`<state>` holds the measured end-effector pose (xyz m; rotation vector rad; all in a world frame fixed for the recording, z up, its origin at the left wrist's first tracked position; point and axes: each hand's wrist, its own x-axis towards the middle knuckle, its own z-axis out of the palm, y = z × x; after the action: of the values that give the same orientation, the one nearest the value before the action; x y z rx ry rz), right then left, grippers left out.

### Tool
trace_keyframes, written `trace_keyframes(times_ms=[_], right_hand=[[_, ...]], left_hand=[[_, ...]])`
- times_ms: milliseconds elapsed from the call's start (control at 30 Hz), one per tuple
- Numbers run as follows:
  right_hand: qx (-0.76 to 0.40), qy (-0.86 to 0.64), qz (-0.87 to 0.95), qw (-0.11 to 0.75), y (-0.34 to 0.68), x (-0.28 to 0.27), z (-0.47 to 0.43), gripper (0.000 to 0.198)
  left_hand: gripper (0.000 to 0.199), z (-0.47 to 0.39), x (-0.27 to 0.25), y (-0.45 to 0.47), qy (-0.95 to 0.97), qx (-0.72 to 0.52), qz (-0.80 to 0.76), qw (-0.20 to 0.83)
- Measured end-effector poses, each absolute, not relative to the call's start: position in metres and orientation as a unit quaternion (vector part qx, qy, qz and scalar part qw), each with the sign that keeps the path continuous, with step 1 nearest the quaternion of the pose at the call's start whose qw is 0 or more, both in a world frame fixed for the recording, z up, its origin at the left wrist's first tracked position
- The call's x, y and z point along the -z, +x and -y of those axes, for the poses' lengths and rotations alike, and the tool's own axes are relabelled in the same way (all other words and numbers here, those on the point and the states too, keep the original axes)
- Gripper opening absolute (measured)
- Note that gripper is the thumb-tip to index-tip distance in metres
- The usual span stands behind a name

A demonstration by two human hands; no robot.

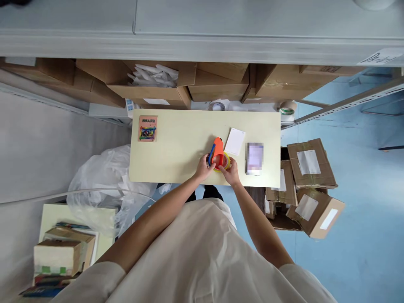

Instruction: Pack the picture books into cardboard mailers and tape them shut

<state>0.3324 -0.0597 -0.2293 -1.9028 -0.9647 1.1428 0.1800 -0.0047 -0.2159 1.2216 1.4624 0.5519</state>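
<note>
Tape dispenser [218, 146], bright orange with blue and yellow showing, is centre stage in the head view! Left hand [204, 167] has it from the left, right hand [232, 171] from the right, both half-curled round its near end, thumbs pressing in. Whether it touches the bench [176, 147] beneath, I can't tell. Just right of the dispenser lies a white card [235, 141]; further right of it, a blurred purple pack [255, 156]; well left of it, a pinkish booklet [147, 122].
</note>
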Motion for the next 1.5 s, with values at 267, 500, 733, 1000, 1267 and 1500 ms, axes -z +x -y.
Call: trace_keyframes(times_ms=[267, 500, 733, 1000, 1267, 1500], right_hand=[[-0.461, -0.736, 0.355, 0.346, 0.334, 0.213, 0.062, 0.086], [-0.336, -0.723, 0.472, 0.377, 0.327, 0.180, 0.089, 0.062], [-0.385, -0.619, 0.623, 0.282, 0.299, 0.156, 0.078, 0.026], [-0.424, -0.492, 0.745, 0.152, 0.226, 0.127, 0.056, 0.029], [-0.356, -0.334, 0.872, 0.029, 0.104, 0.107, 0.091, 0.029], [-0.315, -0.163, 0.931, -0.081, -0.017, 0.096, 0.164, 0.031]], left_hand=[[0.047, 0.018, 0.204, 0.152, 0.462, -0.159, -0.670, 0.559], [0.043, 0.059, 0.168, 0.106, 0.435, -0.152, -0.671, 0.582], [0.042, 0.101, 0.145, 0.053, 0.378, -0.149, -0.709, 0.577], [0.036, 0.164, 0.117, -0.018, 0.306, -0.271, -0.744, 0.528], [0.039, 0.272, 0.123, -0.083, 0.202, -0.409, -0.751, 0.478], [0.044, 0.374, 0.129, -0.129, 0.069, -0.493, -0.755, 0.426]])
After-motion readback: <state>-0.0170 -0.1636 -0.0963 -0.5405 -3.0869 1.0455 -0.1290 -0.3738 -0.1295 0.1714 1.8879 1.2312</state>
